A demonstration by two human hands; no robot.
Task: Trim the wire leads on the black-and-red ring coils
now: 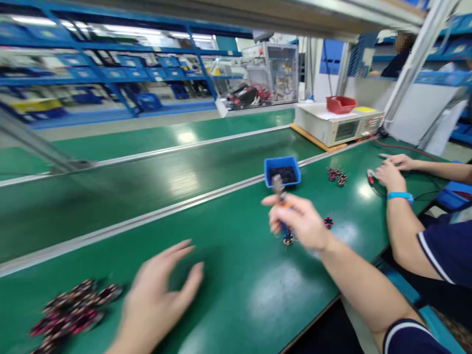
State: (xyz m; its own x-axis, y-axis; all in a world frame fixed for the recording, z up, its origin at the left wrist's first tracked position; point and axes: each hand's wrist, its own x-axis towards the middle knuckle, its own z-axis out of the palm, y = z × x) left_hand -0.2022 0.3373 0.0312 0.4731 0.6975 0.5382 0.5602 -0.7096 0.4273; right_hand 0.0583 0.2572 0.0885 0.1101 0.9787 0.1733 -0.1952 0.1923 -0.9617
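My left hand (pixel 158 295) hovers over the green table (pixel 236 295) with its fingers spread, holding nothing, just right of a blurred pile of small dark red wound coils (pixel 73 309). My right hand (pixel 300 221) is closed round a pair of pliers (pixel 279 189) with orange and blue handles, jaws pointing up. One small coil (pixel 288 239) lies right under that hand and another coil (pixel 328 222) just to its right. A small blue bin (pixel 282 170) of dark parts stands behind the pliers.
A co-worker's hands (pixel 391 169) rest on the table at the right, one with a blue wristband, near more coils (pixel 337 176). A beige test instrument (pixel 337 123) with a red tray (pixel 341 103) stands at the back. A conveyor belt (pixel 147 182) runs along the left.
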